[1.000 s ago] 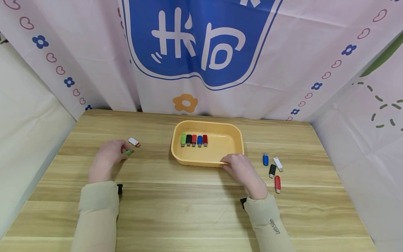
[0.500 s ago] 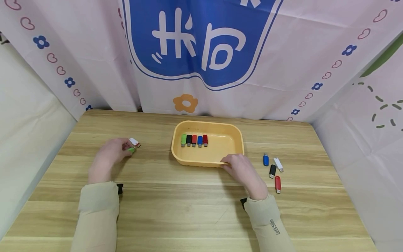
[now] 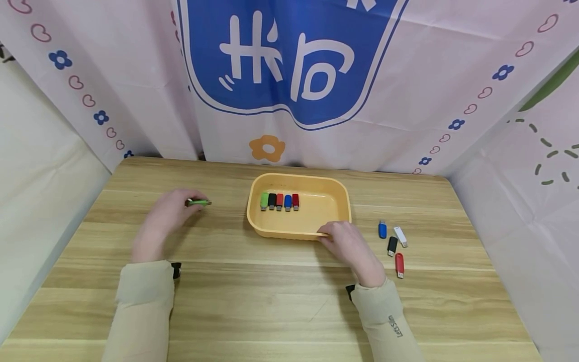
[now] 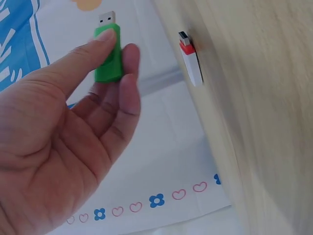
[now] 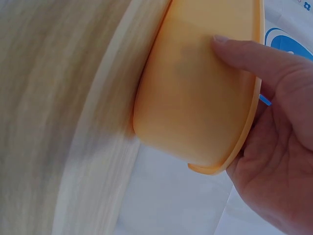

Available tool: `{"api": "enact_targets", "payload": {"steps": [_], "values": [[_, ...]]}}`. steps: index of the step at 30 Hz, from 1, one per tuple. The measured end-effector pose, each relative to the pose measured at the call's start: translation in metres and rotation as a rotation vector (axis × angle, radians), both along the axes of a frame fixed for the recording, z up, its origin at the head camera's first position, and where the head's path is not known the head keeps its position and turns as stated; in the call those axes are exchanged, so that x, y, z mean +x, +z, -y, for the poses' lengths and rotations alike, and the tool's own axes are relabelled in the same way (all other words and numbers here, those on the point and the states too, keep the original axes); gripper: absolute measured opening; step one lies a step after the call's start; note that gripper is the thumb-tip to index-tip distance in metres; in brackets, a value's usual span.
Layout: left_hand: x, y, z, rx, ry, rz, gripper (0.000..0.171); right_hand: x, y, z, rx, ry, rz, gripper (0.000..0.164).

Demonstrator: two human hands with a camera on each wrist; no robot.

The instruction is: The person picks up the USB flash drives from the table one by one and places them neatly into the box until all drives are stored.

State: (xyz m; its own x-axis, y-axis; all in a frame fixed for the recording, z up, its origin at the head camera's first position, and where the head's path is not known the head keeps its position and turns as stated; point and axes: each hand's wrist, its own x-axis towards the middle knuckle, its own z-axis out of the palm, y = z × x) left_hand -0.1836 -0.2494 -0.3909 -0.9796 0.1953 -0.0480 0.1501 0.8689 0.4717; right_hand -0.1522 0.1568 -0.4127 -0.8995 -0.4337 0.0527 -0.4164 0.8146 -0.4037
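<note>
My left hand pinches a green USB stick between thumb and fingers, its metal plug pointing away from the palm. In the left wrist view a white and red USB stick lies on the table beside that hand; the hand hides it in the head view. With thumb outside and fingers over the rim, my right hand grips the near right edge of a yellow plastic box. Inside the box, toward its left, several USB sticks stand in a row, among them a green one and a dark red one.
On the table right of the box lie a blue USB stick, a white one, a black one and a red one. A printed cloth hangs along the table's back edge.
My left hand has raised the green USB stick and shifted it to the right and away from me, now covering the white and red stick. My right hand stays on the box rim.
</note>
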Motion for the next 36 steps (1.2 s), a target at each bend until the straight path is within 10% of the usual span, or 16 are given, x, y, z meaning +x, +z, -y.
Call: {"api": "enact_targets", "payload": {"steps": [36], "values": [[-0.002,0.003,-0.041,0.096,-0.033,-0.288,0.016,-0.001,0.000,-0.003,-0.002,0.032,-0.009,0.005]]}}
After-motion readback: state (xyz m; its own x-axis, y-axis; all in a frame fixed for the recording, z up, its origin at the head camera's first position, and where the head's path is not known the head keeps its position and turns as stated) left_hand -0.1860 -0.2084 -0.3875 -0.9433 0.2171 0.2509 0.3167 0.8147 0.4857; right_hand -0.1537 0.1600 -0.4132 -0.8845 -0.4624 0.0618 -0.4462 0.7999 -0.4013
